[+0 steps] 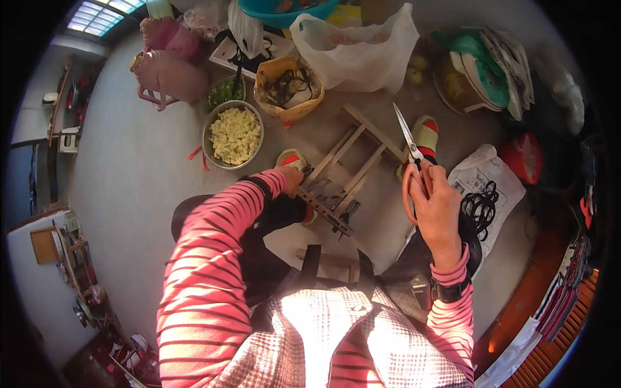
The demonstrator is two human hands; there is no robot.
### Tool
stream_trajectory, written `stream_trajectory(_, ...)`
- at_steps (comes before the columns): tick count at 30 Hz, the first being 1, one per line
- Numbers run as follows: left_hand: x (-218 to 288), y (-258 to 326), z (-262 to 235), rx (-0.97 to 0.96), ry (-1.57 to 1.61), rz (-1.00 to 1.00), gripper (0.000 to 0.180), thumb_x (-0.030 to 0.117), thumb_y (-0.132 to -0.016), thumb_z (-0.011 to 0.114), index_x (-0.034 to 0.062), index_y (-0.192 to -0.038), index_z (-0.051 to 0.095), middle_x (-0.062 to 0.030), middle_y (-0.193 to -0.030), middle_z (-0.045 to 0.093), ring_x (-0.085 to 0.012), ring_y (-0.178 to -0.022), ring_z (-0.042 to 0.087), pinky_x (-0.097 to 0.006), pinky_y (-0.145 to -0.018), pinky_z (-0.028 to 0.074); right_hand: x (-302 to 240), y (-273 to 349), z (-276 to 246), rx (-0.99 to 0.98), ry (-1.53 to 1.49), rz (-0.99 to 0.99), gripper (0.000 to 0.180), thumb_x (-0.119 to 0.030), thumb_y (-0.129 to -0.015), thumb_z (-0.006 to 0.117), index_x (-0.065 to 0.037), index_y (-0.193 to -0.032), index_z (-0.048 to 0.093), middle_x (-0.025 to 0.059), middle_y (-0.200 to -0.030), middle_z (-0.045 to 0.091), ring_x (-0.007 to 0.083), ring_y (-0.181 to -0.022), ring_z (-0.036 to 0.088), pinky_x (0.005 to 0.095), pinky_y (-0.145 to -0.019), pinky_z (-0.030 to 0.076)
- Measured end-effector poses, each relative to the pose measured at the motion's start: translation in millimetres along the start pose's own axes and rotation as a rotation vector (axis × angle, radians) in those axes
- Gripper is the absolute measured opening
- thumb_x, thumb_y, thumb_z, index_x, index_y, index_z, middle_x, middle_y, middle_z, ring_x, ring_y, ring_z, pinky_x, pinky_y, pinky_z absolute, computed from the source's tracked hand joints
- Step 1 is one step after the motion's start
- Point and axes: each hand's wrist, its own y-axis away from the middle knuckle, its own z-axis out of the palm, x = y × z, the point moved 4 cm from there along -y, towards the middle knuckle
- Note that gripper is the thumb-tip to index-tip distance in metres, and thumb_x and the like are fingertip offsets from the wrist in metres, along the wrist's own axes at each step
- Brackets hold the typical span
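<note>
My right hand (436, 210) is closed round the orange handles of a pair of scissors (414, 152). The blades point up and away from me and look nearly together. Between my feet lies a wooden stool frame (363, 169) with open bars. Dark strips (328, 193) hang or are wound about its near-left end. My left hand (292, 178) is closed at the frame's left corner; its fingertips are partly hidden. Beside my right leg, a bundle of black cord (480, 208) rests on a white printed sack (495, 173).
A metal bowl (206, 139) of pale chopped food stands at front left, near greens (225, 92). Beyond are a yellow basket (289, 116) with dark strips, a white plastic bag (356, 58) and a pink jug (171, 76). A bucket (446, 84) sits at far right.
</note>
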Motion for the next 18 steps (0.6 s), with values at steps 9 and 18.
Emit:
stream_trajectory(9,8.7,39.2,-19.2,0.293,0.059,0.068,0.041,0.038,-0.078,0.071,0.0115,-0.108,0.067,-0.0131,-0.107,0.067,-0.0327,-0.109,0.061,-0.047,-0.085,0.052,30.4,7.3,-1.8,0.084,0.188,-0.061,0.029,-0.024,-0.090,0.066,0.002,-0.100,0.057,0.0226,-0.085,0.069,0.0424,-0.079,0.067,0.0470,-0.068,0.054)
stream_trajectory(18,90.9,92.8,-43.0,0.687,0.320,0.168,0.043,0.044,-0.080,0.072,0.0043,-0.095,0.065,-0.0172,-0.091,0.067,-0.0380,-0.091,0.063,-0.044,-0.079,0.050,58.8,30.6,-5.6,0.102,0.300,-0.037,0.034,-0.032,-0.091,0.063,0.001,-0.100,0.059,0.0250,-0.081,0.068,0.0447,-0.076,0.066,0.0512,-0.068,0.053)
